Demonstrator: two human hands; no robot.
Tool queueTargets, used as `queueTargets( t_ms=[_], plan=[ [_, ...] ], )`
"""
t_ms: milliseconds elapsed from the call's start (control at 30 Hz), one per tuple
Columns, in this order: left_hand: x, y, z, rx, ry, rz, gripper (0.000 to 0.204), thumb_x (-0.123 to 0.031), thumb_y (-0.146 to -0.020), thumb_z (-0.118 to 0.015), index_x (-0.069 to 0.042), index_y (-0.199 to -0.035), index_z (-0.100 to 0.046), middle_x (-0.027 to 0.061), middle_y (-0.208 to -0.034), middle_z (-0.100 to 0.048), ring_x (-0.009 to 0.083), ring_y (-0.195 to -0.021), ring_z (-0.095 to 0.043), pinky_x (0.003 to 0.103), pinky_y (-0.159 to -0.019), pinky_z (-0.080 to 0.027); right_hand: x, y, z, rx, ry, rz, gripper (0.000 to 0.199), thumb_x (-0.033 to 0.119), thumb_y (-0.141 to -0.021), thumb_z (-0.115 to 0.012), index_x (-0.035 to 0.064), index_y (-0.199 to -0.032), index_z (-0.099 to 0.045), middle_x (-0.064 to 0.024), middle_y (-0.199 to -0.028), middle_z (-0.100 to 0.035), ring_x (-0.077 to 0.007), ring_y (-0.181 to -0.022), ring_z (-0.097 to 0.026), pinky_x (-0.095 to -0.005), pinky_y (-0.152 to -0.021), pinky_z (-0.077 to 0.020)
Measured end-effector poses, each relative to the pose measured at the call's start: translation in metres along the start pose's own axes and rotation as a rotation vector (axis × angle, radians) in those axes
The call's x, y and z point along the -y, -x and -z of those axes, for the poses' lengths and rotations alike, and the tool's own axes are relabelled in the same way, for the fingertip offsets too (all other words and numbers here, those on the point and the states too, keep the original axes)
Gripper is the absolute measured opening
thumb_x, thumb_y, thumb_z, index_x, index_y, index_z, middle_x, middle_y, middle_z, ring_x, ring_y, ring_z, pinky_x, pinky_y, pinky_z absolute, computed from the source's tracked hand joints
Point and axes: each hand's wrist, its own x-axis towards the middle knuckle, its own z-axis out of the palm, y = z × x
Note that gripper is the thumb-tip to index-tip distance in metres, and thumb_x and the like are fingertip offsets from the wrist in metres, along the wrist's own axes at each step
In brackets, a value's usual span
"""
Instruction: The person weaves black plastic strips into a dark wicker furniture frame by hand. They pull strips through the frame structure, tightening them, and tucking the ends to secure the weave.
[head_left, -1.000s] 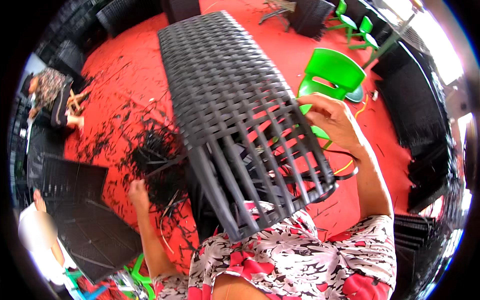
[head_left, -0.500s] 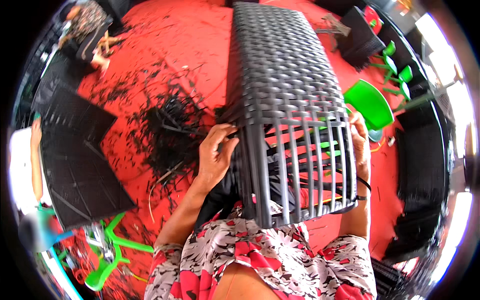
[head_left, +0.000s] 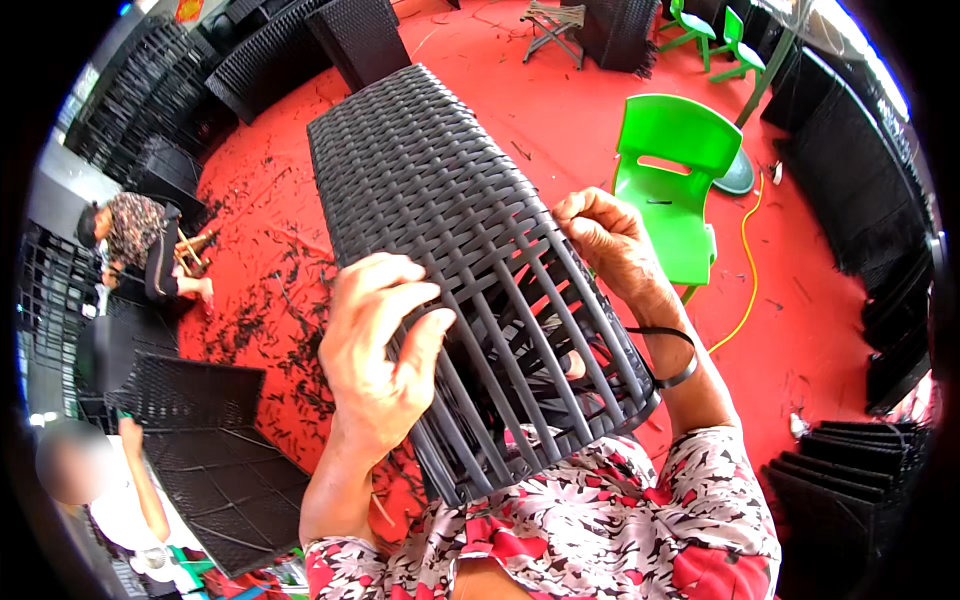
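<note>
A black woven wicker frame (head_left: 430, 190), perhaps a furniture part, stands tilted in front of me. Its far part is densely woven; the near part shows bare lengthwise strips (head_left: 545, 345) with gaps between them. Over its left edge, at the border of the weave, my left hand (head_left: 375, 350) is bent, with thumb and forefinger apart and nothing seen between them. At the right edge my right hand (head_left: 610, 240) pinches a flat black strip, mostly hidden by the fingers. A loop of black strip (head_left: 680, 370) hangs by my right wrist.
A green plastic chair (head_left: 672, 190) stands beyond my right hand. A yellow cord (head_left: 748, 270) runs over the red floor (head_left: 790, 330). Black strip scraps lie at left. One person (head_left: 140, 235) sits far left; another (head_left: 120, 490) is near left beside black woven panels (head_left: 225, 450).
The frame has turned, its far end swinging left and its near end right. My left hand has moved left and down and opened up; my right hand has come left along the edge.
</note>
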Motion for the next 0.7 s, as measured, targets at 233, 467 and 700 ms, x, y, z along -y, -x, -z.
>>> queueTargets(
  t_ms=[233, 467, 700],
  plan=[
    [-0.015, -0.049, -0.040, 0.304, -0.106, -0.112, 0.022, -0.002, -0.068, -0.073, -0.001, -0.087, -0.062, 0.0132, -0.095, -0.060, 0.0296, -0.090, -0.059, 0.038, -0.081, -0.048, -0.015, 0.007, -0.006, 0.011, -0.135, 0.099, 0.014, 0.009, -0.085, -0.068, 0.0026, -0.095, -0.060, -0.0058, -0.094, -0.065, -0.0126, -0.088, -0.061, -0.0280, -0.083, -0.0502],
    [-0.015, -0.058, -0.049, 0.346, -0.220, -0.160, 0.020, 0.002, -0.066, -0.070, -0.002, -0.084, -0.062, 0.0104, -0.088, -0.059, 0.0281, -0.083, -0.058, 0.037, -0.075, -0.047, -0.024, 0.005, -0.005, 0.024, -0.075, 0.122, 0.013, 0.011, -0.091, -0.062, -0.0003, -0.098, -0.061, -0.0026, -0.082, -0.063, -0.0100, -0.077, -0.062, -0.0240, -0.074, -0.0519],
    [-0.012, -0.051, -0.045, 0.295, -0.193, -0.083, 0.015, 0.001, -0.075, -0.068, 0.000, -0.090, -0.064, 0.0120, -0.095, -0.063, 0.0262, -0.091, -0.062, 0.033, -0.082, -0.047, -0.015, -0.004, -0.010, -0.025, 0.084, 0.196, 0.009, 0.008, -0.088, -0.064, -0.0005, -0.092, -0.065, -0.0010, -0.080, -0.062, -0.0071, -0.071, -0.057, -0.0220, -0.065, -0.0482]
  ],
)
